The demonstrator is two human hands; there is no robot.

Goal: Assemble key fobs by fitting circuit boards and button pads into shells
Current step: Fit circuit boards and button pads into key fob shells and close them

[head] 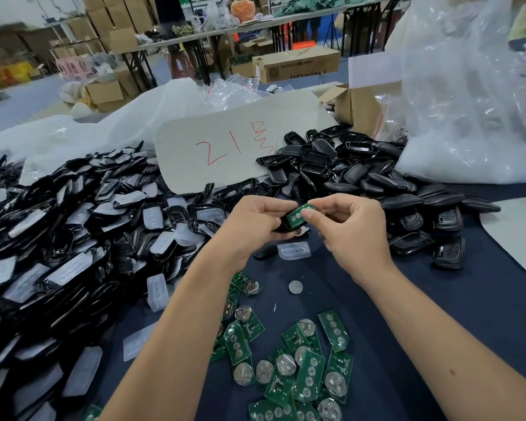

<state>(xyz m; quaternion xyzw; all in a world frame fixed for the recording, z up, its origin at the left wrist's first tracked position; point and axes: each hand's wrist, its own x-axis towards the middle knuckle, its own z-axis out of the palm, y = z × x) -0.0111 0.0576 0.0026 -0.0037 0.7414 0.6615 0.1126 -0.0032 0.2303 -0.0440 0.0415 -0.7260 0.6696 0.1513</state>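
Here, mid-frame, the left hand (257, 221) grips a black shell (286, 224); the right hand (351, 226) pinches a green circuit board (298, 214), its long axis slanting down-left into the shell.

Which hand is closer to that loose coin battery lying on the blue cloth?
Right. The right hand is above the coin battery and slightly to its right, pinching a green board. The left hand is farther, up and to the left.
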